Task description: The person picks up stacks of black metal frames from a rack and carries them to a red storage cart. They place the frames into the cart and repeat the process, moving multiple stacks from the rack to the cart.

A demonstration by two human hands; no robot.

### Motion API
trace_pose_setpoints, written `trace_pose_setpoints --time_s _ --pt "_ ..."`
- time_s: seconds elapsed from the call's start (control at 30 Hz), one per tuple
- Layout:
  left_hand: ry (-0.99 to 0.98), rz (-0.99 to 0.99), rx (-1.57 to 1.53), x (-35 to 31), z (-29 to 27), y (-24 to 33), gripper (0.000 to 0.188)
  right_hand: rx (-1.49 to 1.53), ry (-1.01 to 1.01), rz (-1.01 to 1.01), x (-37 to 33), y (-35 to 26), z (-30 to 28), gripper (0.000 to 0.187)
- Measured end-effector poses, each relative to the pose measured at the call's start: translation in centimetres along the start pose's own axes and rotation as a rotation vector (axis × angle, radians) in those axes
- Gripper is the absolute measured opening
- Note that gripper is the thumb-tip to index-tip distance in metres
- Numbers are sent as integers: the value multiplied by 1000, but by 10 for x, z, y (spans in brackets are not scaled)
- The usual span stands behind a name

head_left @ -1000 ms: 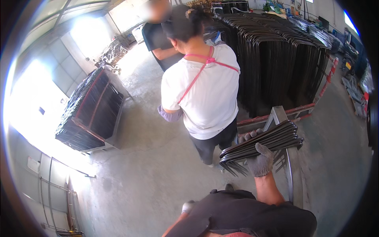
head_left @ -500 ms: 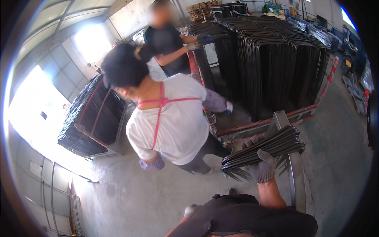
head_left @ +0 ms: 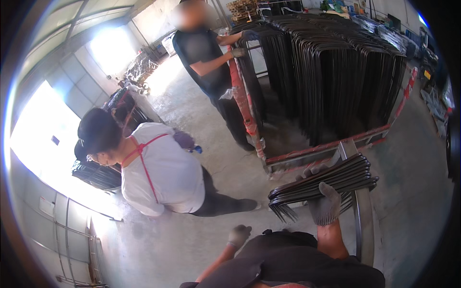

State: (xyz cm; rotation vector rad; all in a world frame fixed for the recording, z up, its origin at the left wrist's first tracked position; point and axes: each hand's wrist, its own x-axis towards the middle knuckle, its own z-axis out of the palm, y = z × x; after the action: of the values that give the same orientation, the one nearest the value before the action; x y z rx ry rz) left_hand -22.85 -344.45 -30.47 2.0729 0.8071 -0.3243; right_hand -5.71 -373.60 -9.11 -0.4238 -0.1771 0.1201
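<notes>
The gloved right hand (head_left: 322, 209) grips a bundle (head_left: 321, 186) of bent black rods, which lies across its palm, thumb on the near side. The left hand (head_left: 238, 235) is below and left of it, fingers curled (around anything or not, I cannot tell). Just right of the right hand is a beam (head_left: 363, 221); beyond it, a rack (head_left: 241, 101) of black frames (head_left: 331, 81).
</notes>
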Motion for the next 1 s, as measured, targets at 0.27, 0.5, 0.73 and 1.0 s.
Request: trace_pose_setpoints --time_s 0.27,0.5,0.73,1.0 --pt "23 204 -441 70 -59 7 33 -83 52 -132 8 8 35 55" --pt "35 467 -602 164 -184 43 25 -118 22 -333 17 43 74 58" --pt "196 826 -474 232 -296 244 26 -182 -90 -446 127 13 120 55" --pt "198 1065 -205 286 -309 387 17 -245 -175 -452 244 20 160 42"
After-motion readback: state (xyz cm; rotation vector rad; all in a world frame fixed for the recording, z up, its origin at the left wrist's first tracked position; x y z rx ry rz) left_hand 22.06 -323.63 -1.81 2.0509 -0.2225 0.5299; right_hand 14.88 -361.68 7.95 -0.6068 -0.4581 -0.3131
